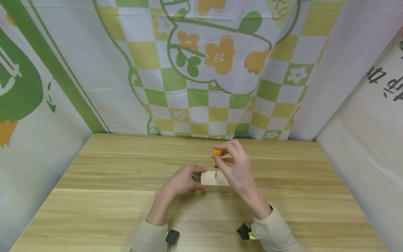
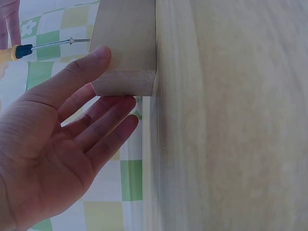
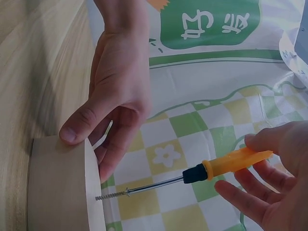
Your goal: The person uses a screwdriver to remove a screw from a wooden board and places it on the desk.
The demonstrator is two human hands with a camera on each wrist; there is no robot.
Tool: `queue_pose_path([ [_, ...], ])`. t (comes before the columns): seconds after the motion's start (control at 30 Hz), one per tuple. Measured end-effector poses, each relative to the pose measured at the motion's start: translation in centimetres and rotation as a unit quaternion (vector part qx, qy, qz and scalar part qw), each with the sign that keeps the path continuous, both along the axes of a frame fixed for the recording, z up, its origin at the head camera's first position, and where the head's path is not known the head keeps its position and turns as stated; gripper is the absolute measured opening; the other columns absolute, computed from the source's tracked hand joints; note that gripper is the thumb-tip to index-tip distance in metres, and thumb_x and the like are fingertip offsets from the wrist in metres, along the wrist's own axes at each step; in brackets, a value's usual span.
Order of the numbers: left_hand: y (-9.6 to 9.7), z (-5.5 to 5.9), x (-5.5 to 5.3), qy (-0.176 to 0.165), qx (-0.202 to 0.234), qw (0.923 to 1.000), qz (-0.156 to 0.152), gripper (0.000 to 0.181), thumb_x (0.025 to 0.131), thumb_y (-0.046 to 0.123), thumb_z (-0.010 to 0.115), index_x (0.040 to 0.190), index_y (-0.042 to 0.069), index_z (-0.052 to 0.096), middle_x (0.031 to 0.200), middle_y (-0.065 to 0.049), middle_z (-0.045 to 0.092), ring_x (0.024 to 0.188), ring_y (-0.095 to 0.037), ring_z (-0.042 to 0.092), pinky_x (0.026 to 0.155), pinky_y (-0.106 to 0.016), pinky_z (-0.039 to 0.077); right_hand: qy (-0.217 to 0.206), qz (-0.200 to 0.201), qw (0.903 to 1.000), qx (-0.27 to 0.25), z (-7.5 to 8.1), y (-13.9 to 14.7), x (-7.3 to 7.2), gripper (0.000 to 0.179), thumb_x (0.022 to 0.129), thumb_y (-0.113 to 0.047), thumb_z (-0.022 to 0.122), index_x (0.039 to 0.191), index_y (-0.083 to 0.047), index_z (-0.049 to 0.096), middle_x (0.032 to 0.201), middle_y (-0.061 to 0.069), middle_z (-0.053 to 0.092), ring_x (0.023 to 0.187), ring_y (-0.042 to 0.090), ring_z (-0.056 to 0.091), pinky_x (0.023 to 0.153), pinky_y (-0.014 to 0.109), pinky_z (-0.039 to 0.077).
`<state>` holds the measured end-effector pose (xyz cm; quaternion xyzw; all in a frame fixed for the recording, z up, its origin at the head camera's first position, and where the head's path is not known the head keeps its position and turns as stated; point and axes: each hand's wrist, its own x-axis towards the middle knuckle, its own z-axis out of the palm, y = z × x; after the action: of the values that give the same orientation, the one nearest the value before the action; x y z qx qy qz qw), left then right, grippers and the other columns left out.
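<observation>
A pale wooden block (image 1: 208,179) lies on the table in front of me. My left hand (image 1: 181,181) grips its left end, thumb on the near side and fingers on the far side. A screw (image 3: 111,195) stands upright in the block's top face, its tip in the wood and much of its thread showing. Above it, my right hand (image 1: 237,168) holds the orange handle of a screwdriver (image 3: 226,163) between thumb and fingers. The screwdriver's metal shaft lines up with the screw, its tip at the screw head. In the head view the right hand hides the block's right end.
The wood-grain table (image 1: 110,168) extends around the block on all sides. A printed curtain (image 1: 201,101) with green and yellow checks hangs behind its far edge. White printed sheets flank the table on the left (image 1: 47,140) and right (image 1: 368,157).
</observation>
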<state>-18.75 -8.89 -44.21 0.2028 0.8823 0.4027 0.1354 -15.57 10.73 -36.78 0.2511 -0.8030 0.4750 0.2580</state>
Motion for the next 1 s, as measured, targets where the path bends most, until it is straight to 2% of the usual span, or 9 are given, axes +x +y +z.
queue_pose_path([
  [0.33, -0.07, -0.12, 0.08, 0.004, -0.004, 1.0000, 0.004, 0.063, 0.076, 0.019, 0.086, 0.134, 0.010, 0.063, 0.117, -0.003, 0.066, 0.114, -0.024, 0.063, 0.102, -0.044, 0.050, 0.009, -0.022, 0.9997, 0.002, -0.02, 0.16, -0.24, 0.025, 0.083, 0.006, 0.073, 0.107, -0.002, 0.069, 0.098, 0.010, 0.068, 0.087, 0.021, 0.069, 0.066, 0.021, 0.060],
  [0.47, -0.12, -0.16, 0.09, 0.001, 0.000, 1.0000, 0.004, 0.063, 0.076, 0.019, 0.086, 0.134, 0.010, 0.063, 0.117, -0.002, 0.066, 0.114, -0.024, 0.063, 0.102, -0.044, 0.050, 0.005, -0.011, 0.9999, -0.008, -0.10, 0.12, -0.22, 0.025, 0.084, 0.008, 0.070, 0.108, -0.001, 0.069, 0.098, 0.011, 0.073, 0.087, 0.023, 0.072, 0.067, 0.023, 0.060],
  [0.63, -0.15, -0.17, 0.04, 0.003, 0.000, 1.0000, 0.003, 0.063, 0.076, 0.020, 0.086, 0.134, 0.010, 0.063, 0.116, -0.002, 0.066, 0.114, -0.024, 0.063, 0.101, -0.044, 0.051, -0.009, 0.005, 0.9999, -0.014, -0.13, -0.05, -0.17, 0.024, 0.083, 0.011, 0.063, 0.103, -0.002, 0.067, 0.107, 0.011, 0.074, 0.092, 0.025, 0.073, 0.070, 0.024, 0.061],
  [0.73, -0.14, -0.18, -0.01, 0.005, -0.001, 1.0000, 0.002, 0.062, 0.076, 0.020, 0.086, 0.133, 0.011, 0.064, 0.115, -0.002, 0.066, 0.113, -0.023, 0.064, 0.100, -0.043, 0.051, -0.017, 0.009, 0.9997, -0.012, -0.11, -0.06, -0.13, 0.023, 0.083, 0.012, 0.060, 0.101, -0.001, 0.064, 0.111, 0.011, 0.074, 0.096, 0.026, 0.073, 0.072, 0.026, 0.061],
  [0.87, -0.11, -0.15, -0.04, 0.004, -0.002, 1.0000, 0.002, 0.062, 0.076, 0.020, 0.086, 0.133, 0.011, 0.064, 0.116, -0.002, 0.066, 0.114, -0.023, 0.064, 0.100, -0.044, 0.051, -0.013, 0.014, 0.9996, -0.019, -0.35, 0.05, -0.22, 0.028, 0.083, 0.014, 0.058, 0.106, 0.000, 0.067, 0.118, 0.012, 0.067, 0.105, 0.026, 0.067, 0.076, 0.029, 0.061],
  [1.0, -0.09, -0.13, -0.02, 0.005, -0.002, 1.0000, 0.002, 0.061, 0.077, 0.020, 0.085, 0.134, 0.012, 0.063, 0.116, -0.002, 0.066, 0.114, -0.024, 0.064, 0.101, -0.044, 0.051, 0.011, 0.006, 0.9998, -0.016, -0.59, 0.16, -0.37, 0.028, 0.084, 0.010, 0.067, 0.109, -0.003, 0.072, 0.111, 0.012, 0.059, 0.100, 0.024, 0.060, 0.071, 0.028, 0.061],
])
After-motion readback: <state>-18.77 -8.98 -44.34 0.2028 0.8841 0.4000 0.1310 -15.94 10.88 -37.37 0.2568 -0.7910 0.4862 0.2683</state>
